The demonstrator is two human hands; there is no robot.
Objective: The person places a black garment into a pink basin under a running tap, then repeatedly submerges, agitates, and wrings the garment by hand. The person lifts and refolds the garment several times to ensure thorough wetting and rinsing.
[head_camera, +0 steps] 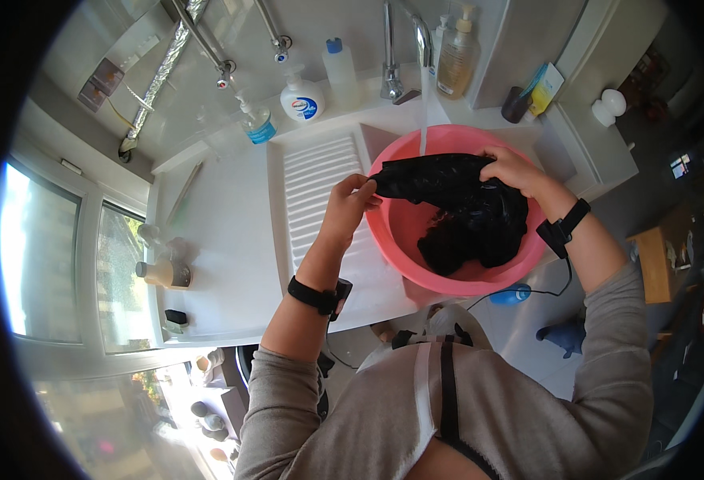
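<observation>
A wet black cloth garment is stretched between my two hands, its lower part heaped in a pink plastic basin. At the basin's left rim, my left hand pinches one end of the fabric. My right hand grips the cloth near the right side of the basin. From the chrome faucet, a stream of water runs down behind the cloth's upper edge. Whether the basin holds water under the cloth cannot be told.
Left of the basin lies a white ribbed washboard built into the sink counter. Along the back ledge stand a white pump bottle, a blue-capped bottle and an amber pump bottle. A dark cup is at the right. Cables hang from both wrist straps.
</observation>
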